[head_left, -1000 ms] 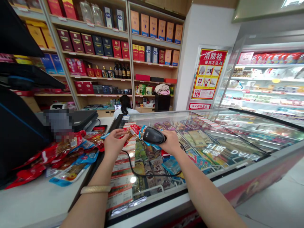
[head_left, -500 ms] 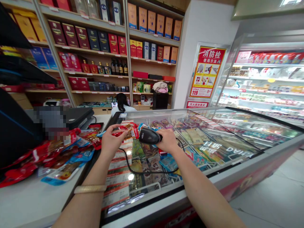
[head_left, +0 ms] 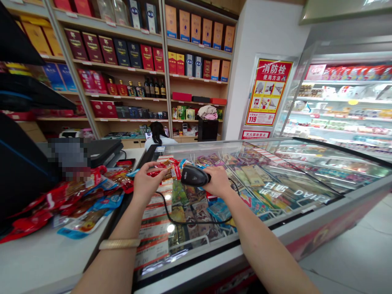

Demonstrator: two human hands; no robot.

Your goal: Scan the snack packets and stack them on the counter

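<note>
My left hand [head_left: 146, 181], with a gold-coloured bangle on its wrist, is curled around the near end of a red snack packet [head_left: 155, 173]; its fingers partly hide the packet. More red and blue packets [head_left: 174, 168] lie just beyond it on the freezer's glass top. In my right hand [head_left: 218, 181] is a black handheld scanner [head_left: 194, 175], its head facing left toward the packets. A black cable [head_left: 196, 223] loops from the scanner over the glass. A pile of snack packets [head_left: 88, 200] lies on the white counter at the left.
The glass-topped freezer [head_left: 263, 241] stretches off to the right. Dark equipment [head_left: 24, 163] stands at the left edge, beside a flat black device [head_left: 104, 150]. Behind the freezer a person [head_left: 159, 136] is low before shelves of boxes. A lit display fridge [head_left: 346, 102] stands at the right.
The whole view has shifted slightly to the right. Both hands and the scanner keep nearly the same places over the freezer.
</note>
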